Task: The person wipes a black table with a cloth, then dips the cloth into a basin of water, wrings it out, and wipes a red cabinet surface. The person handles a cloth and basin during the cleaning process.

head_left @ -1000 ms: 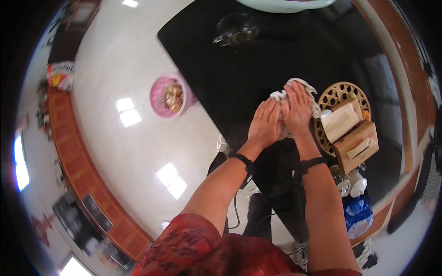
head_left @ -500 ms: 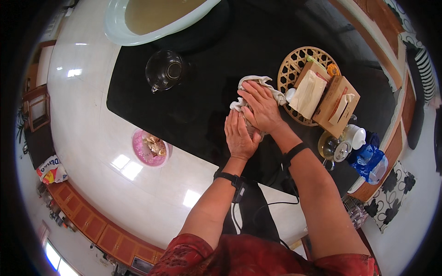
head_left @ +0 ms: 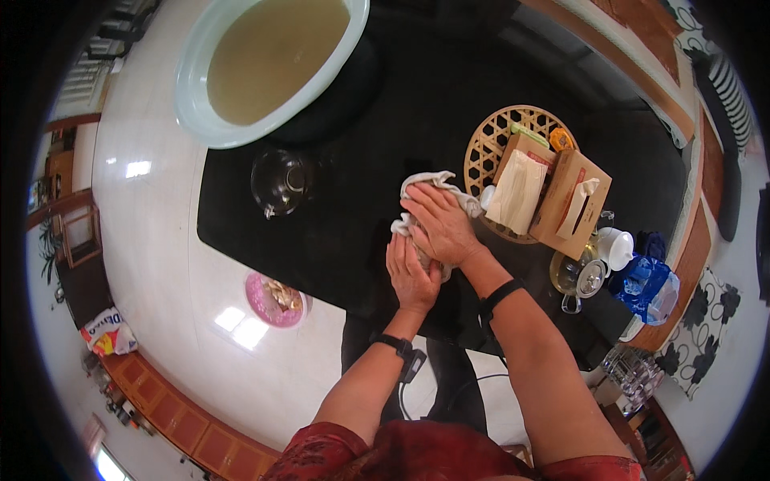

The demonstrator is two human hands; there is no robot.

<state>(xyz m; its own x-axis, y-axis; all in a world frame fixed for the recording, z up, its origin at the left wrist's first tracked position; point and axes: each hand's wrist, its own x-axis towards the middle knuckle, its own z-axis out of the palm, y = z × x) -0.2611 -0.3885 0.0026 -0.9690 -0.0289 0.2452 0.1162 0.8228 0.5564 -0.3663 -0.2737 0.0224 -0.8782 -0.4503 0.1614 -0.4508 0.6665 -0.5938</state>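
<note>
A bunched whitish cloth (head_left: 434,181) lies on the black tabletop (head_left: 337,240) in front of me. My right hand (head_left: 446,227) presses over it from above, fingers long and slightly apart. Just left of and nearer than that, my left hand (head_left: 413,272) rests on the cloth's near part, its fingers side by side and pointing away. The two hands touch or nearly touch. Both hold the cloth down; whatever lies under the palms is hidden. A clear glass pot (head_left: 278,183) stands apart to the left.
A large pale basin (head_left: 192,104) of cloudy water stands far left. At right, a woven basket (head_left: 475,144) holds tissue boxes (head_left: 571,204); a glass teapot (head_left: 568,274), white cup (head_left: 615,248) and blue package (head_left: 642,289) sit nearby. A pink bin (head_left: 261,298) is on the floor.
The view has shifted and turned, bringing more of the basin into sight. Both hands stay on the cloth, with little visible movement across the table.
</note>
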